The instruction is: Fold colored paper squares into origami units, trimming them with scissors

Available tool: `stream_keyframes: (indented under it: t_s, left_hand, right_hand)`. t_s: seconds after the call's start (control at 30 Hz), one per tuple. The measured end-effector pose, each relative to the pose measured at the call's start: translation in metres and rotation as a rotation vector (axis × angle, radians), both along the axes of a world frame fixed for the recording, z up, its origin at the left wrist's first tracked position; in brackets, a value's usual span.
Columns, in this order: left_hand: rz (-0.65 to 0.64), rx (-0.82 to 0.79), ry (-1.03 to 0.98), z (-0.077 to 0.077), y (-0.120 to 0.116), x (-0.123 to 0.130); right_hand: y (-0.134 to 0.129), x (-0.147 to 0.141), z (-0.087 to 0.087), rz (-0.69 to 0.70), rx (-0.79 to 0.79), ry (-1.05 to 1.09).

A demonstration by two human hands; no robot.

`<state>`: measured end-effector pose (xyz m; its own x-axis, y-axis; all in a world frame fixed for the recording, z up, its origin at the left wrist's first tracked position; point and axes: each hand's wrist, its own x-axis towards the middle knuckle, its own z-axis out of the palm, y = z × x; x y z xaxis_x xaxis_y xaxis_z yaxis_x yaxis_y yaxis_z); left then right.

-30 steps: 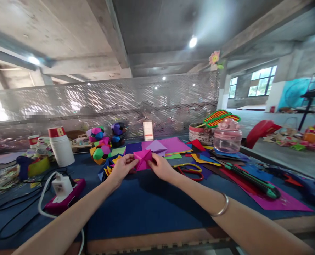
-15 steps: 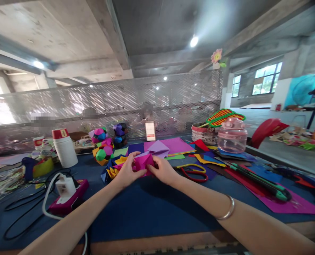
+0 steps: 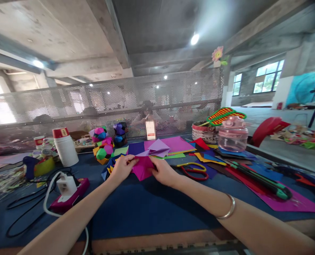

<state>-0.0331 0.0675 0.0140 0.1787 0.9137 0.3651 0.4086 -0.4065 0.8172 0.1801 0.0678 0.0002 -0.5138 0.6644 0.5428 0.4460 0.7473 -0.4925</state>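
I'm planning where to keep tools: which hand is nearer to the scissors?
Right. The right hand is just left of the scissors; the left hand is farther left, across the magenta paper both hands hold.

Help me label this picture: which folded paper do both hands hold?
The magenta folded paper, pinched between the left hand and right hand; the lilac folded paper lies beyond them.

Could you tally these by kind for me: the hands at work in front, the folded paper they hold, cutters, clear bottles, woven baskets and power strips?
Left hand and right hand: 2
Folded magenta paper: 1
Cutter: 1
Bottle: 1
Basket: 1
Power strip: 1
Total: 7
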Motion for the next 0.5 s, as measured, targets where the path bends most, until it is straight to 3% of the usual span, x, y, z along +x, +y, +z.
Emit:
stream_keyframes:
  t_s: [0.27,0.5]
  left_hand:
    - [-0.074,-0.317,-0.196,0.0009,-0.0037,-0.0004]
    - [-0.117,-0.313,-0.245,0.0035,-0.0081,0.0059]
  right_hand:
    - [-0.0016,-0.001,0.004,0.013,-0.035,-0.085]
    - [0.002,0.0014,0.0045,-0.085,-0.05,-0.083]
